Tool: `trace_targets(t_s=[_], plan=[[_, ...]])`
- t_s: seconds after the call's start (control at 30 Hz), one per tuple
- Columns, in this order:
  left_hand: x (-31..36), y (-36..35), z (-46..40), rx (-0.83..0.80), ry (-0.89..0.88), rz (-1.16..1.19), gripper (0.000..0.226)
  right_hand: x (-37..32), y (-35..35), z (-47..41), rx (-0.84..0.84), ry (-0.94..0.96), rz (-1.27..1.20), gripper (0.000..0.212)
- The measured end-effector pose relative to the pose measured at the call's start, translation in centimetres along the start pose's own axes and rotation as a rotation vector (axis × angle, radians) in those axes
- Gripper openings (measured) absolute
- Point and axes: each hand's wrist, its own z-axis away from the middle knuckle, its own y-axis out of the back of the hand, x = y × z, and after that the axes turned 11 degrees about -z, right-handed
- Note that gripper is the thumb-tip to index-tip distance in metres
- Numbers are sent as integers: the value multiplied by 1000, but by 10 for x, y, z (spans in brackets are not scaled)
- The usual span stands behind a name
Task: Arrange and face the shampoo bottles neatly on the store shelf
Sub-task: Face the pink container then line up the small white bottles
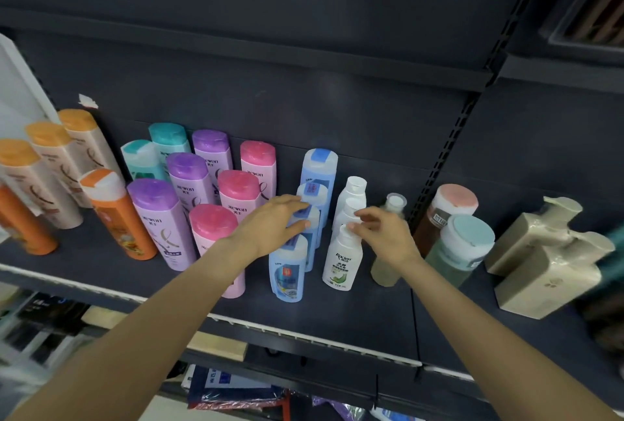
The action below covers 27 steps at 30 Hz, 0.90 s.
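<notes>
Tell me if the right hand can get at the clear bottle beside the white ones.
Probably yes. The right hand hovers just in front of the clear bottle, fingers at the white bottle cap; nothing stands between them.

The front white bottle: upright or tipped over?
Upright. The front white bottle stands on its base on the shelf, cap up and label facing out; the right hand touches its cap.
</notes>
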Motion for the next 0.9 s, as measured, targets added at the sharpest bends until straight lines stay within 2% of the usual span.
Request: trace_targets(t_s=[0.13,0.4,0.67,0.83,0.9], plan=[[1,-1,-11,41,33,30,48,-1,19,-20,121,28,64,29],[-1,-5,-39,1,93,71,50,10,6,-59,-122,-41,166,50],[-5,-18,-44,10,77,71,49,15,1,-71,-113,-24,131,28],[-2,-13,-43,-9,86,53,48,-1,19,-68,-12,40,15,26],[3,-8,-43,38,85,77,42,-15,32,-64,27,98,-52,24]])
